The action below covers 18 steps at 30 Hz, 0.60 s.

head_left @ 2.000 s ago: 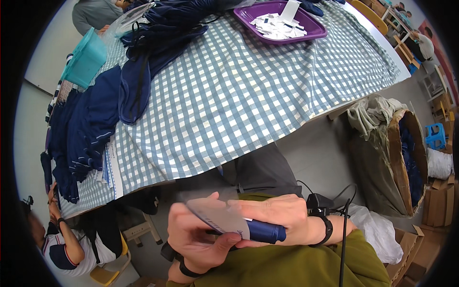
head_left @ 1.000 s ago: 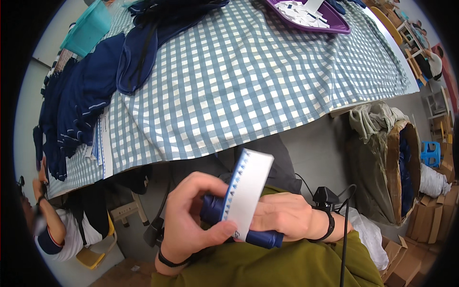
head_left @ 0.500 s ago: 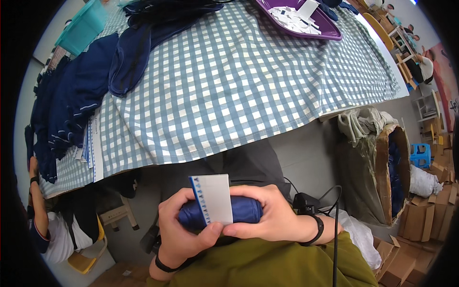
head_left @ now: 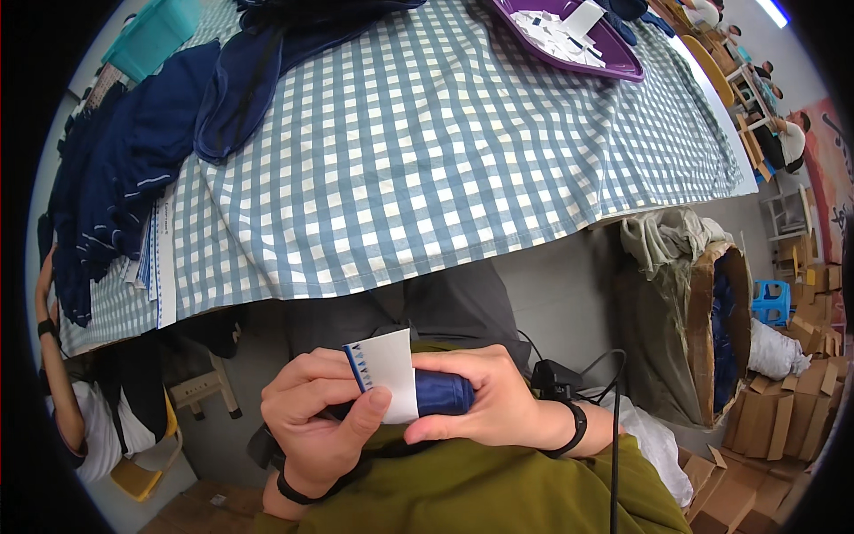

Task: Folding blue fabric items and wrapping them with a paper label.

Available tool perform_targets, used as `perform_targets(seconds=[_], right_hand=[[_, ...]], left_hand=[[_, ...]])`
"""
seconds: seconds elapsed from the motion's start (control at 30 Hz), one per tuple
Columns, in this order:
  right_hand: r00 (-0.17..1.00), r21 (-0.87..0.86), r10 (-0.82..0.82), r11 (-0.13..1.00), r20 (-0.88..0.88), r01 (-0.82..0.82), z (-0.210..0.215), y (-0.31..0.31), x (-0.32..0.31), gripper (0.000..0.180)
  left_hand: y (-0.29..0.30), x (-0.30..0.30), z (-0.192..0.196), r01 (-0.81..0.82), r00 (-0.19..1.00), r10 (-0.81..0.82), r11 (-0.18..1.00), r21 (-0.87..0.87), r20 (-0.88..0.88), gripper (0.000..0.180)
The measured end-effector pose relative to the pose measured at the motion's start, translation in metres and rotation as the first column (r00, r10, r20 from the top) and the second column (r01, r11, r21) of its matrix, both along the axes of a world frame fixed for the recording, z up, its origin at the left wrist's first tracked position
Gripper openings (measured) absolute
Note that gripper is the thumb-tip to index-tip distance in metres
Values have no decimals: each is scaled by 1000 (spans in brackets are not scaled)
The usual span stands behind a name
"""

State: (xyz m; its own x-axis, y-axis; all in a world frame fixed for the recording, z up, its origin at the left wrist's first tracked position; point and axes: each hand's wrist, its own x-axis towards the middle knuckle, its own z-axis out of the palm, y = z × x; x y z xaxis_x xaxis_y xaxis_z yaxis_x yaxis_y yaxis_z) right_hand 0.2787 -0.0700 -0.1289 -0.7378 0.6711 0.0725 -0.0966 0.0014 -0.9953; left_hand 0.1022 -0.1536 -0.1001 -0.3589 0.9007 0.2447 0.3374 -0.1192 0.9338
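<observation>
- The navy roll is clasped at its right end between thumb and fingers of the right hand.
- The white paper band across it is clamped under the left hand's thumb.

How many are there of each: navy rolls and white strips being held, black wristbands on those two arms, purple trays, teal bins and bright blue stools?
Navy roll: 1
White strip: 1
Black wristbands: 2
Purple tray: 1
Teal bin: 1
Bright blue stool: 1
Total: 7
</observation>
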Motion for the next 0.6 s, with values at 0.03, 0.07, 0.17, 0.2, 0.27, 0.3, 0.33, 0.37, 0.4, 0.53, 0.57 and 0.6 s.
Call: perform_targets(seconds=[0.03, 0.07, 0.17, 0.2, 0.27, 0.3, 0.33, 0.37, 0.4, 0.53, 0.57, 0.6], right_hand=[[1000, -1, 0, 1000, 4, 0, 1, 1, 1, 53], [999, 13, 13, 1000, 33, -14, 3, 2, 1, 54], [997, 84, 12, 996, 78, -18, 7, 2, 1, 55], [996, 143, -6, 990, 91, -7, 8, 1, 0, 54], [998, 267, -45, 963, 48, 31, 4, 2, -2, 53], [997, 385, -79, 920, -1, 74, 3, 2, -4, 52], [997, 385, -79, 920, -2, 74, 2, 3, -6, 52], [998, 356, -60, 932, -25, 65, 2, 3, -7, 50], [998, 328, -43, 943, -48, 56, 2, 3, -8, 48], [995, -62, -81, 994, 59, 85, 8, 2, -10, 47], [997, -164, -4, 986, 82, 17, 5, 3, -7, 46], [993, -265, 75, 963, 96, -47, 4, 4, -5, 47]], left_hand=[[0, 0, 0, 4, 1000, -4, 1000, -3, 11, 15], [-1, 0, -1, 6, 1000, -5, 1000, -6, 20, 15], [2, -7, -6, 64, 998, -63, 998, 17, -23, 16], [7, -8, -8, 63, 998, -63, 998, 18, -21, 16], [16, -10, -10, 112, 994, -112, 993, -30, 13, 27], [11, -5, -11, 167, 942, -100, 968, -188, 321, 36], [9, -3, -8, 166, 942, -99, 968, -189, 321, 36], [8, -2, -2, 187, 893, -52, 947, -262, 448, 37], [7, -2, 1, 218, 827, 6, 919, -330, 562, 39], [0, -1, -15, 95, 953, -18, 965, -243, 302, 37], [0, -2, -17, 97, 953, -19, 965, -242, 304, 37], [-1, -3, -19, 87, 979, -46, 976, -200, 199, 35]])
